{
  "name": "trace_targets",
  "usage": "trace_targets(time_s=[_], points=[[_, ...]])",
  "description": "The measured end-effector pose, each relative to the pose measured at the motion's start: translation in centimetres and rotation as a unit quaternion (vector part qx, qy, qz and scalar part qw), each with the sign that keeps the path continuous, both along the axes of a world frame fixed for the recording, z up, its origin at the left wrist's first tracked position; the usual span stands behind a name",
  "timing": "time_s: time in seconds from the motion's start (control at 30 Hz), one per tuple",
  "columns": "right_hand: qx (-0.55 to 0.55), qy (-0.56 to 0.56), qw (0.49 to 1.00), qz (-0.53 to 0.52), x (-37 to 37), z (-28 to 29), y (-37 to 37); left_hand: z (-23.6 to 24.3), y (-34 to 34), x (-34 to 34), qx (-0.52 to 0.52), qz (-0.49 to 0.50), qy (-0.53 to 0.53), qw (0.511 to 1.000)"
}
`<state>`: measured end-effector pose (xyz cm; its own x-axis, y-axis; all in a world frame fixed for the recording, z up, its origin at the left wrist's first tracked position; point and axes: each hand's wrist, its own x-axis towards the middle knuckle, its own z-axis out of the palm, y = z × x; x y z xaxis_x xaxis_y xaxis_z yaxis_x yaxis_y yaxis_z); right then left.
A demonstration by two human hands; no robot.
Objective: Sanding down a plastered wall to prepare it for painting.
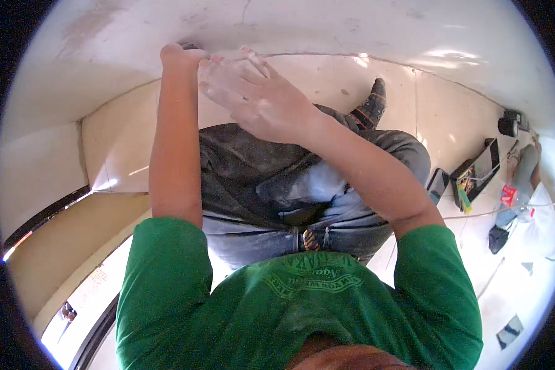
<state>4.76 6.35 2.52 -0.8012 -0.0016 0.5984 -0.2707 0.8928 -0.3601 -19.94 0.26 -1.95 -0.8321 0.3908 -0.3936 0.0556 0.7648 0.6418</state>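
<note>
Up by the pale wall (302,24), right hand (262,105) has dusty fingers (221,73) spread, can't tell if left hand (177,57) grips anything!

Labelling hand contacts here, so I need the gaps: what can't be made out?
All in the head view:
Left hand: fingers mostly hidden behind the hand itself; grip unclear.
Dark thing there: partly hidden by that hand, too small to identify.
Right hand: fingertips blurred; contact with wall unclear.
Black box: contents too small.
</note>
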Motion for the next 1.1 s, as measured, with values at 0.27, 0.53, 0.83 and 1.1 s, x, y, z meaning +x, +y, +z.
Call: trace_targets(time_s=[0.27, 0.53, 0.83, 1.1], points=[[-0.018, 0.023, 1.000, 0.003, 0.0, -0.2, 0.1, 1.2, 0.2, 2.0, -0.062, -0.120, 0.077, 0.988], [-0.025, -0.014, 1.000, 0.000, 0.1, 0.3, 0.6, -0.3, 1.8, 1.5, -0.080, -0.049, 0.059, 0.994], [0.065, -0.120, 0.990, -0.031, 0.1, 0.2, 1.5, 0.5, 3.4, 4.2, 0.476, 0.370, -0.407, 0.686], [-0.022, -0.110, 0.993, -0.044, 0.4, 1.0, 4.1, 5.2, 2.5, 9.1, 0.520, 0.133, -0.535, 0.653]])
